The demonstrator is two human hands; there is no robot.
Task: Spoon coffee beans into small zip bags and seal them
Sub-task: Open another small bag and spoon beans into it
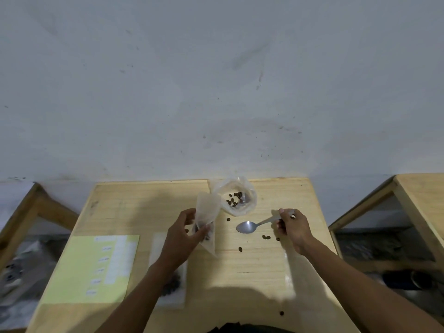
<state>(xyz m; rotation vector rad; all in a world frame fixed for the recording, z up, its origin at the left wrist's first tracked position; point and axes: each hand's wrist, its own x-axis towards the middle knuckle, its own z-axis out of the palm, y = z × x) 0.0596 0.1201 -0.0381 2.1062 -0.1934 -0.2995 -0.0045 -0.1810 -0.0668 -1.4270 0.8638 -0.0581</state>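
Zip bag (207, 213), small and translucent, held upright-tilted above the table (134, 207) by the left hand (183, 236); fingers and thumb curled round its lower part, where a few beans show dark. Long axis runs from lower corner near the person up and away; mouth points up, leaning slightly right toward the supply bag (236, 197) of coffee beans just beyond. Farther left lie a green sheet (91, 267) and a filled bag (171, 284) under the forearm. Right of the held bag: spoon (247, 227), bowl apparently empty, pointing left toward the bag, handle pinched in the right hand (292, 228). Loose beans (266, 237) are scattered nearby. Judgement: next scoop needs the bowl swung back to the supply bag, nearer the right hand.
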